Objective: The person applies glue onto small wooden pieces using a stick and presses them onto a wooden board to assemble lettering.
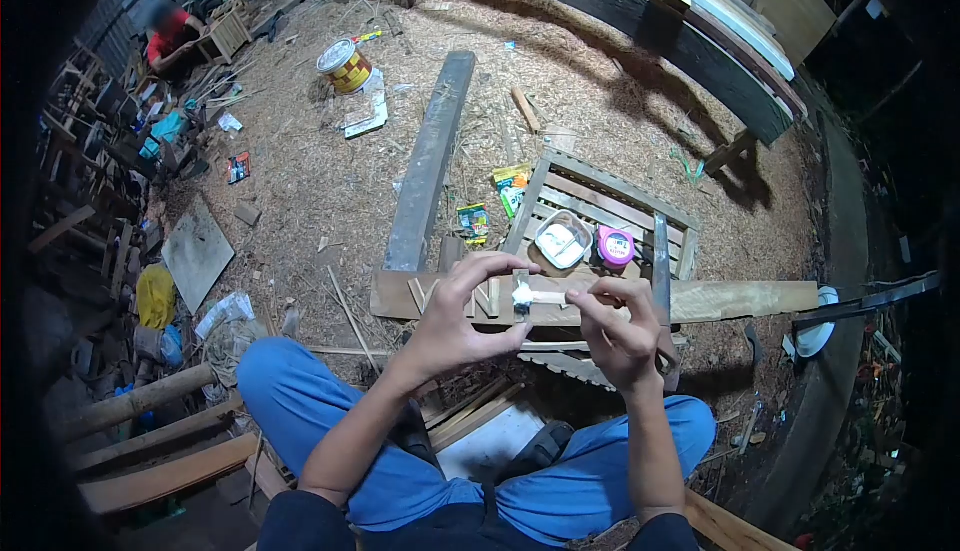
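Note:
My left hand [462,313] holds a small wooden piece [521,296] between thumb and fingers, with white paste on its face. Pinched in my right hand [622,331] is a thin light stick [552,297], whose left end meets the paste. Both hands are above a long wooden board [745,299] that lies crosswise. Just beyond them, a plastic tub of white paste [563,241] and a pink tape measure [616,247] rest on a slatted wooden frame [597,173]. Short light strips [487,298] lie on the board beside my left hand.
A thick beam [430,166] lies ahead on shavings, near a paint bucket [345,66]. A raised timber bench [600,26] spans the back right. Scrap wood fills the left side, where a person in a red shirt [170,41] sits. A white helmet-like object [816,331] lies right.

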